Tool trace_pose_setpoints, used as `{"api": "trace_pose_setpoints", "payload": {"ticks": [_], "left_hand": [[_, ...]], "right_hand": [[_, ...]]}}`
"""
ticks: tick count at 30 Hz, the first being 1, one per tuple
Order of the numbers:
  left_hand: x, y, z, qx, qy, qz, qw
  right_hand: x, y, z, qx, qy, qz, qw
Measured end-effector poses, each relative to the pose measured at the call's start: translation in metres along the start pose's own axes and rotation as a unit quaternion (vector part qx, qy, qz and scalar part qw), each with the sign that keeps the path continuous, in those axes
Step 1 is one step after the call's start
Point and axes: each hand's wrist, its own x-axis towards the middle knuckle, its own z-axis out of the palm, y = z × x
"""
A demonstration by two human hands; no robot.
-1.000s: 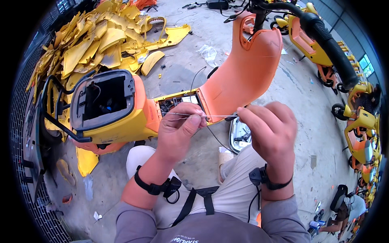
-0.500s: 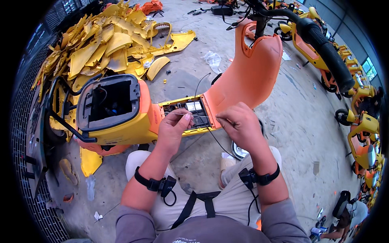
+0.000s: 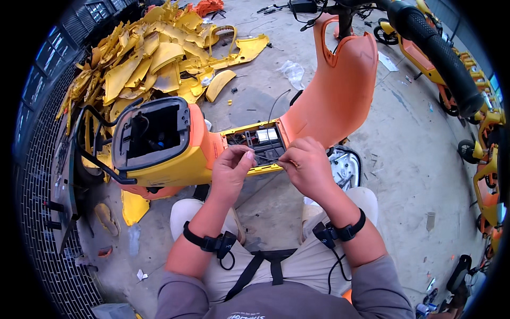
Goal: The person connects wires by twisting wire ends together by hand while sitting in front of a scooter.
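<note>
Now, right hand (image 3: 306, 166): is being held closer to the left hand (image 3: 231, 169) than a second ago, so the gap between the two is being narrowed.
Thin strand (image 3: 266, 158): is being held in that gap, with a shorter length being exposed; judging by this, it is probably being worked by the fingers rather than pulled taut.
Left grip: the strand is being pinched between thumb and forefinger.
Right grip: the strand's other part is being pinched too, its exact contact being partly hidden.
Open compartment (image 3: 264, 169): is being overhung by the strand along its near side.
Dark cable (image 3: 271, 109): is being left loose, arched past the compartment's far edge.
Silver tray (image 3: 359, 170): is being left just beside the right forearm.
</note>
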Motion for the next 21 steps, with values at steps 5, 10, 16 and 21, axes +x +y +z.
{"api": "trace_pose_setpoints", "payload": {"ticks": [5, 10, 16, 21], "left_hand": [[0.006, -0.013, -0.004, 0.026, 0.032, -0.013, 0.999], [0.013, -0.015, -0.004, -0.013, 0.038, -0.033, 0.999], [0.016, -0.016, -0.003, -0.057, 0.021, -0.043, 0.997], [0.019, -0.01, -0.006, -0.053, -0.015, -0.012, 0.998]], "right_hand": [[0.001, -0.004, 0.014, -0.012, 0.023, 0.029, 0.999], [0.0, -0.002, 0.034, -0.037, 0.031, 0.061, 0.997], [0.003, 0.006, 0.048, -0.039, 0.061, -0.009, 0.997], [0.006, 0.015, 0.043, 0.127, 0.0, 0.077, 0.989]]}}
